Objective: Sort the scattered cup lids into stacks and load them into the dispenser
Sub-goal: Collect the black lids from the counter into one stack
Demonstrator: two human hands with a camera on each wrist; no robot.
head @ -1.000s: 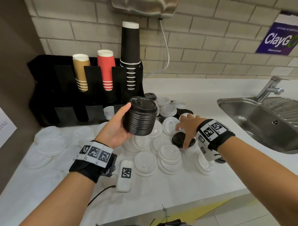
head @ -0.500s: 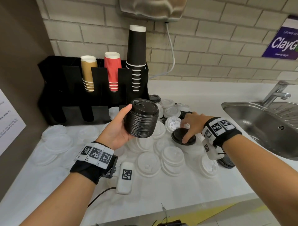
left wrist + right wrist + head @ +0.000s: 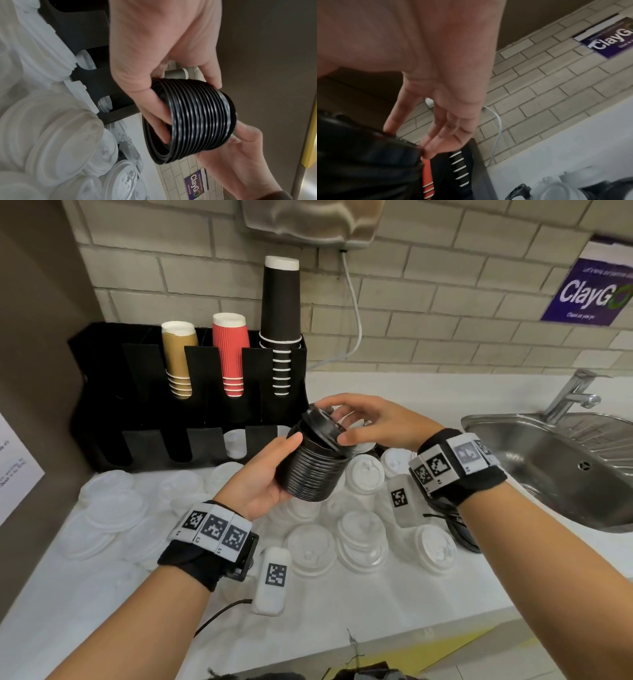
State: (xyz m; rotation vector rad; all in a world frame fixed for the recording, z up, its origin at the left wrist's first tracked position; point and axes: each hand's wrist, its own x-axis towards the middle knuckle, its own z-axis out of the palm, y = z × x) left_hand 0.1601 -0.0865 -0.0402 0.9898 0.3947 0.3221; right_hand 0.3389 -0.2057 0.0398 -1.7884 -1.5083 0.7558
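Our left hand (image 3: pixel 263 474) wraps the black lid stack (image 3: pixel 313 465); just past it, our right hand (image 3: pixel 373 421) pinches a tilted black lid (image 3: pixel 320 422) onto its top. Light, slick, slippy stack: grip the ribbed sides. Beyond, the dispenser (image 3: pixel 102 392).
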